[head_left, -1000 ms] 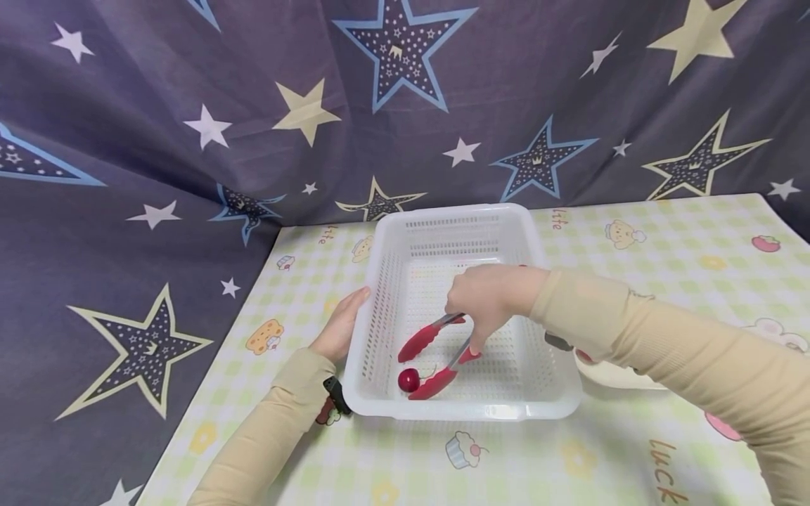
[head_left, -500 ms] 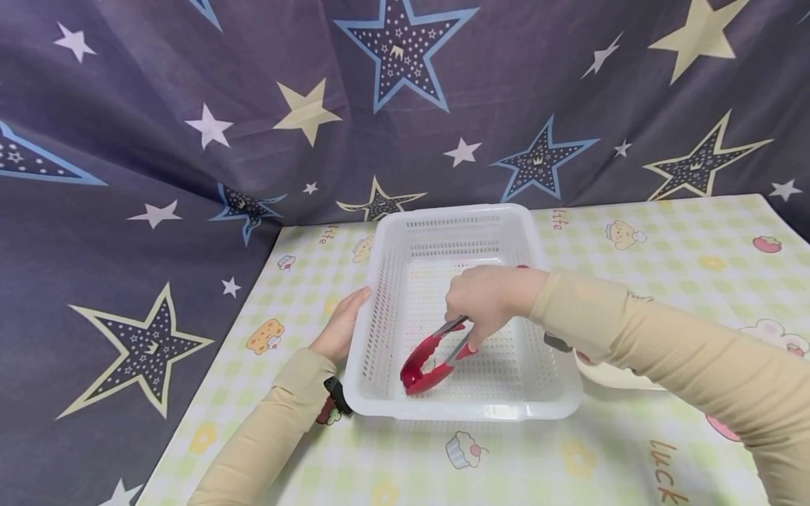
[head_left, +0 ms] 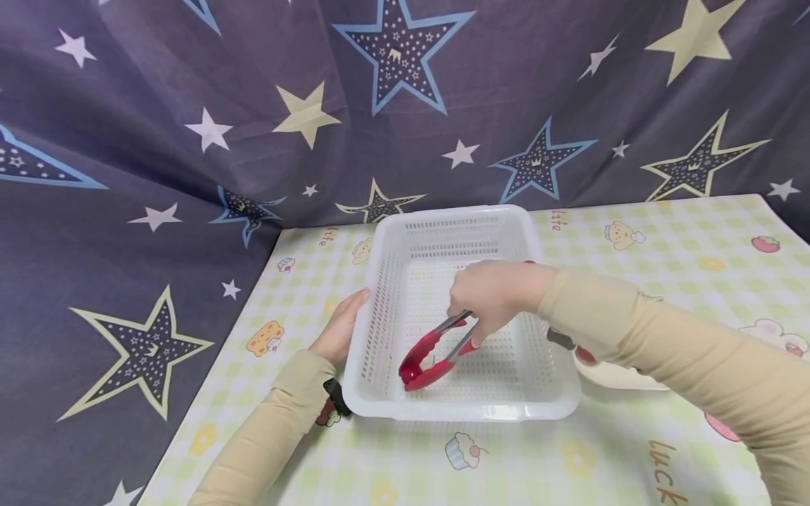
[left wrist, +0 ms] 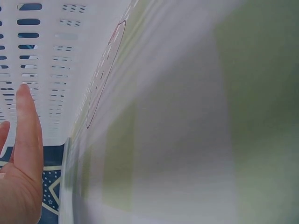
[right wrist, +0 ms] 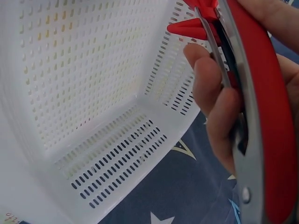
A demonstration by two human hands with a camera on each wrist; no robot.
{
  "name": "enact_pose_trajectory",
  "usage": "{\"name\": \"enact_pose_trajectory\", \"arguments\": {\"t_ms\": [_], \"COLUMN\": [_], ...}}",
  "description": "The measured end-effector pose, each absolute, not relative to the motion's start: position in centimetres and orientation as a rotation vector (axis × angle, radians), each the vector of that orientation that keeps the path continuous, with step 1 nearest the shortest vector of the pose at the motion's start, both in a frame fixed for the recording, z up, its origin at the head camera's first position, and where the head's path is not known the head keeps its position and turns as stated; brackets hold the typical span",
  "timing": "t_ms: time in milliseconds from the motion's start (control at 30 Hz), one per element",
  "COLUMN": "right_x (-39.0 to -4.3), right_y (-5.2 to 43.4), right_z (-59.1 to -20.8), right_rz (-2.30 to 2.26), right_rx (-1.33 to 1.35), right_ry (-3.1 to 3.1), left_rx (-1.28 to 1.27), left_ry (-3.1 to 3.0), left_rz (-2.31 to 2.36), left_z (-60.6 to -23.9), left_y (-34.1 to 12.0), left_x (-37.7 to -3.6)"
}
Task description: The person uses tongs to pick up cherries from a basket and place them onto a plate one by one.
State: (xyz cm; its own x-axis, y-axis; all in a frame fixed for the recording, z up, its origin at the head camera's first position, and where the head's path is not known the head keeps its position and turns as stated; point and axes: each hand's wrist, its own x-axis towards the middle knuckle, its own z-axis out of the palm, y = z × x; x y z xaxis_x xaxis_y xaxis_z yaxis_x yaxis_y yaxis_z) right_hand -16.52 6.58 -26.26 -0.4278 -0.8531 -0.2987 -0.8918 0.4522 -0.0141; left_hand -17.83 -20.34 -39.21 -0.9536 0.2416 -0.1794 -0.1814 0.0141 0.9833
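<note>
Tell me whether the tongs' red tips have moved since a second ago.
Yes. The tongs have closed, and their red tips sit slightly farther from the white basket's near wall than before, gripped by the right hand.

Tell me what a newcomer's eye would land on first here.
The red tongs stand out, held by the right hand inside the white perforated basket at the middle of the table. The left hand rests flat against the basket's left wall. Behind hangs a dark curtain printed with stars.

We note a star-printed dark backdrop cloth [head_left: 158, 140], a checked cartoon-print table mat [head_left: 633, 450], and a white dish [head_left: 616, 376] partly hidden.
</note>
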Motion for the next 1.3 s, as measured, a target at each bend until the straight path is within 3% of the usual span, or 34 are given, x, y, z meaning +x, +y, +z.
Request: {"name": "enact_pose_trajectory", "arguments": {"t_ms": [367, 700, 1300], "right_x": [-17.1, -16.9, -16.7], "right_y": [10.0, 13.8, 21.8], "right_z": [-25.7, -26.0, -26.2], "right_rz": [-0.071, -0.375, -0.764], "right_rx": [-1.628, -1.405, -1.432], "right_ry": [2.5, 2.626, 2.777], "left_rx": [0.109, 0.107, 0.135], "left_ry": [1.988, 2.021, 2.027], "left_rz": [2.003, 1.982, 1.974], "left_z": [-39.6, -39.7, -39.7], "left_y": [-20.4, -20.8, -21.3], "left_x": [-17.9, -17.9, -17.8]}}
